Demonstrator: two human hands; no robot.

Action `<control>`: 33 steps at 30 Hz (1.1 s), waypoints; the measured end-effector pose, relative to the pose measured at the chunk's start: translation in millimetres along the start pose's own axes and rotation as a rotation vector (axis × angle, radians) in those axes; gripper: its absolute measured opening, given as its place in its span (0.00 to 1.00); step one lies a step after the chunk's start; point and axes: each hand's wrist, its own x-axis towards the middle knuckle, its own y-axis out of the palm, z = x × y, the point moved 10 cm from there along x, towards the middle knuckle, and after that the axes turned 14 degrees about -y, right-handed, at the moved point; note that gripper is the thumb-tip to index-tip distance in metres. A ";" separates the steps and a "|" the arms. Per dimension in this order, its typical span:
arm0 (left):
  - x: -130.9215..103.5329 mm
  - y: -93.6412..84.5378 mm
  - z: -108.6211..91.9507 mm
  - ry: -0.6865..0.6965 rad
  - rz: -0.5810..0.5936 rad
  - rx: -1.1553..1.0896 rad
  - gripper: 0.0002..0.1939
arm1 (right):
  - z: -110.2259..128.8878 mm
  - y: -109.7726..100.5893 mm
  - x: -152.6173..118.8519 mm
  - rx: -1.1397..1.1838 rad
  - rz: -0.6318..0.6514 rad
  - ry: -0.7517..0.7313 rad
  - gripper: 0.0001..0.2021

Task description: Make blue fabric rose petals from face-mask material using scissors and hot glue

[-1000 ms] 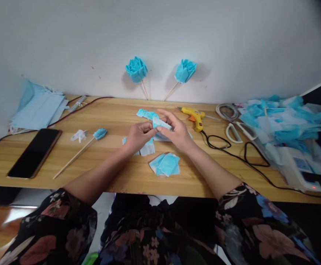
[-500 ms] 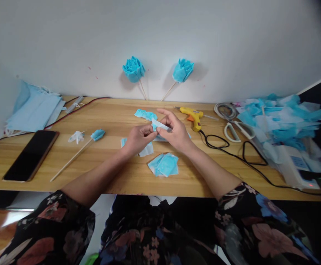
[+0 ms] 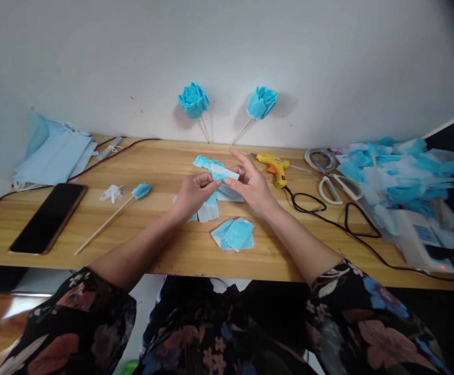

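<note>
Between both hands is a small blue-and-white piece of mask fabric (image 3: 227,172). My left hand (image 3: 194,194) pinches its lower left side between thumb and finger. My right hand (image 3: 252,185) grips it with the thumb, its index finger stretched upward. Just behind lies a crinkled blue strip (image 3: 201,162), and further cut pieces (image 3: 209,211) lie under and between the hands. Nearer the front edge is a small stack of blue fabric petals (image 3: 234,234). To the left, a wooden stick with a blue bud (image 3: 141,190) rests on the table.
Two blue fabric flowers (image 3: 194,101) on sticks lean against the wall. A yellow glue gun (image 3: 274,167), its black cable and white-handled scissors (image 3: 330,189) lie right, before a heap of blue scraps (image 3: 399,166). Left are face masks (image 3: 55,159) and a phone (image 3: 49,219).
The fabric piece has been turned and now shows more of its blue and white face between my fingers. The whole view has shifted slightly.
</note>
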 end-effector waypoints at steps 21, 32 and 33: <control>2.3 -11.3 -3.8 -0.013 -0.037 -0.028 0.20 | -1.4 0.9 3.5 0.157 -0.004 -0.025 0.35; 3.9 -9.6 -2.7 0.003 -0.032 -0.027 0.20 | -0.3 -6.7 3.9 0.075 -0.086 -0.053 0.29; 3.8 -9.6 -2.9 0.004 -0.032 -0.027 0.20 | 0.0 -7.0 4.0 0.068 -0.092 -0.058 0.29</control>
